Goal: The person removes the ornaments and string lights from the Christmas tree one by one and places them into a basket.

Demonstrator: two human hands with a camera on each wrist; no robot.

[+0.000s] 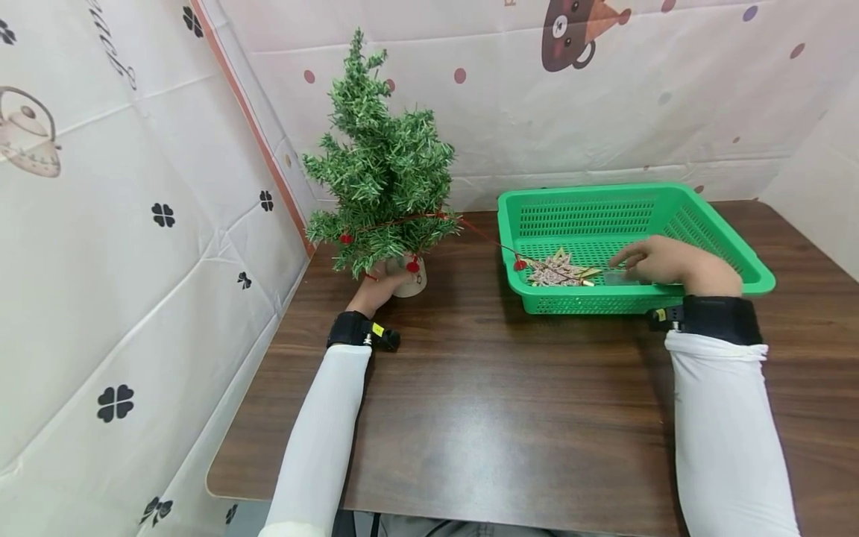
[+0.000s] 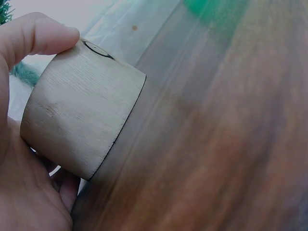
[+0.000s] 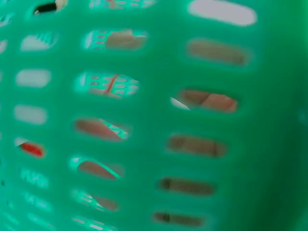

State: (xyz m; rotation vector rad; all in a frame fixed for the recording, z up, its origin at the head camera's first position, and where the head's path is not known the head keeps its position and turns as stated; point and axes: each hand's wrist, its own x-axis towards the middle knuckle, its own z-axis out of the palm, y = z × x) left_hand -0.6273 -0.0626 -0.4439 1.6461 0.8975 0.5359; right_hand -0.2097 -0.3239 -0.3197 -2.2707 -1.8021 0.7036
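Observation:
In the head view a small artificial Christmas tree (image 1: 389, 164) stands at the back left, in a pale round pot (image 1: 411, 283). My left hand (image 1: 382, 287) grips that pot. The left wrist view shows the thumb and fingers around the pot's pale, wood-grained side (image 2: 82, 106). A thin red string (image 1: 479, 231) with red ornaments runs from the tree over the rim of a green basket (image 1: 624, 304). My right hand (image 1: 671, 261) reaches inside the basket, fingers bent down by a clear, flat-looking item (image 1: 616, 277). The basket wall (image 3: 154, 110) mostly hides this hand in the right wrist view.
Several small pinkish and pale pieces (image 1: 557, 270) lie in the basket's left part. The brown wooden table (image 1: 496, 403) meets a printed white sheet (image 1: 496, 134) behind and another sheet (image 1: 154, 298) at the left.

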